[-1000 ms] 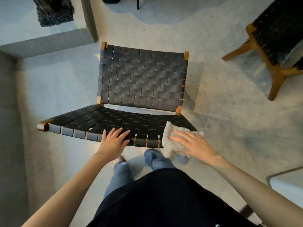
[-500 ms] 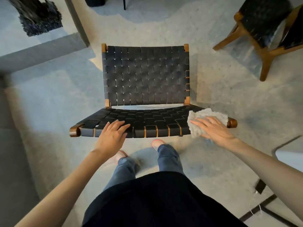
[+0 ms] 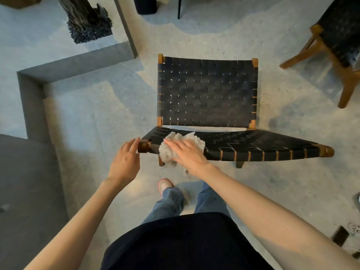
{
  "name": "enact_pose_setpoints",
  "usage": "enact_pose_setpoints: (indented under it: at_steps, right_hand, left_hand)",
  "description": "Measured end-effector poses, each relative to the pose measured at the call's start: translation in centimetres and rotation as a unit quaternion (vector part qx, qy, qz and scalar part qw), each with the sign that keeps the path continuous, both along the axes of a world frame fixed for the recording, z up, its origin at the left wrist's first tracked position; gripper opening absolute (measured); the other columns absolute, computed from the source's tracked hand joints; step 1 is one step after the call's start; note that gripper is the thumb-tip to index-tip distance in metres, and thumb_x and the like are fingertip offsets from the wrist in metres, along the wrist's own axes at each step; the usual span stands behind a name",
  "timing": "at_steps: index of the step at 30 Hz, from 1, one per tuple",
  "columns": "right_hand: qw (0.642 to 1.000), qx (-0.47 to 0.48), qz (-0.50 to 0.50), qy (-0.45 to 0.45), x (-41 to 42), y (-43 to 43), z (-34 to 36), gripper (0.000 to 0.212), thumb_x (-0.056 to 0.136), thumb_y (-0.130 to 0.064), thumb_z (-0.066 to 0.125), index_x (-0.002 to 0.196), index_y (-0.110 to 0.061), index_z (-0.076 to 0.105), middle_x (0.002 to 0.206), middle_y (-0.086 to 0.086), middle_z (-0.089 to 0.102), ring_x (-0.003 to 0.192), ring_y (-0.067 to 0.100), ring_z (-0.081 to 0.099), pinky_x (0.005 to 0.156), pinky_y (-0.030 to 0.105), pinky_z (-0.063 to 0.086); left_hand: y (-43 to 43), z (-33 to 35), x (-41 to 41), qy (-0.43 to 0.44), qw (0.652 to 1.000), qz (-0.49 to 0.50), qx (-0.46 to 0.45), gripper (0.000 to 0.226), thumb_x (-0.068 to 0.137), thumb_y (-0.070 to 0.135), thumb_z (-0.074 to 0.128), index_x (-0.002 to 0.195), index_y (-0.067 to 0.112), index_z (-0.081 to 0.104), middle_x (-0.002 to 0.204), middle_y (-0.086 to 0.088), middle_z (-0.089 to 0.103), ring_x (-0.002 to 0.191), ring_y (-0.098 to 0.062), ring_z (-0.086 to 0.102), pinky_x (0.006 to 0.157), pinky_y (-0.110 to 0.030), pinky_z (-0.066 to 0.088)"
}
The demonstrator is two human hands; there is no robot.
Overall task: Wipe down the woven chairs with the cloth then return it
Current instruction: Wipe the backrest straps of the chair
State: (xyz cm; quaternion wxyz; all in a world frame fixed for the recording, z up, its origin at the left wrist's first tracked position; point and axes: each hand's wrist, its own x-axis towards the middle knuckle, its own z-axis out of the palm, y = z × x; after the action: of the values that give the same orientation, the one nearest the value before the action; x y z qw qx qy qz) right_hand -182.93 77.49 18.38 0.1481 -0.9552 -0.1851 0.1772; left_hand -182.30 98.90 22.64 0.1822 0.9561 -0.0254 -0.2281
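A: Hands?
B: The left hand [image 3: 125,160] is loose and empty, fingertips at the seat's wooden corner. The right hand [image 3: 187,151] lies flat, fingers straight, pressing the cloth [image 3: 165,152] on the front left of the woven chair [image 3: 253,145].
A: Handling?
B: Soft, light, bunches easily; probably best pressed from on top with the palm. The second chair [image 3: 339,36] is far right.

The right hand [image 3: 187,152] covers the middle of the cloth [image 3: 166,155]; only the cloth's edges show. Whether the left hand [image 3: 124,162] touches the nearest corner of the woven chair [image 3: 206,90] cannot be determined. Well beyond the right hand, the second chair [image 3: 340,36] is cut off by the frame edges. Small floor items [image 3: 340,238] beside the right forearm are blurred.
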Motion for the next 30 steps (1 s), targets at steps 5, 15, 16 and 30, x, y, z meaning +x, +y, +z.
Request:
enact_pose_setpoints:
  at_steps: [5,15,16,30]
  right_hand:
    - [0.997,0.069,0.001,0.042,3.0,7.6,0.6,0.070,0.095,-0.028,0.055,0.152,-0.020,0.016,0.151,0.008,0.036,0.138,0.026,0.033,0.116,0.038,0.021]
    - [0.992,-0.044,0.118,0.017,5.2,11.1,-0.4,0.053,0.088,-0.030,0.064,0.137,-0.027,0.044,0.147,0.005,0.036,0.134,0.032,0.034,0.110,0.047,0.028]
    - [0.989,-0.060,0.133,0.001,5.7,11.4,-0.6,0.046,0.088,-0.028,0.063,0.132,-0.022,0.049,0.141,0.006,0.043,0.130,0.030,0.039,0.107,0.042,0.031]
    - [0.995,0.029,0.091,0.031,4.4,5.5,1.7,0.065,0.096,-0.012,0.051,0.150,-0.034,0.023,0.149,0.000,0.042,0.128,0.023,0.049,0.101,0.038,0.044]
  left_hand:
    - [4.2,0.1,-0.8,0.048,0.996,0.039,-0.058,0.055,0.096,0.000,0.038,0.148,0.015,0.027,0.136,-0.004,0.054,0.119,-0.030,0.053,0.094,-0.034,0.041]
    - [6.9,-0.8,-2.5,0.033,0.978,0.159,-0.131,0.045,0.097,0.006,0.042,0.140,0.018,0.042,0.131,-0.003,0.058,0.119,-0.025,0.055,0.100,-0.036,0.041]
    - [6.9,-0.8,-2.5,0.030,0.977,0.164,-0.133,0.044,0.097,0.007,0.042,0.140,0.018,0.042,0.131,-0.003,0.058,0.119,-0.025,0.055,0.100,-0.035,0.041]
    - [4.3,0.1,-2.4,0.014,0.978,0.123,-0.166,0.040,0.097,0.012,0.046,0.137,0.013,0.046,0.137,-0.007,0.051,0.123,-0.022,0.050,0.101,-0.028,0.038]
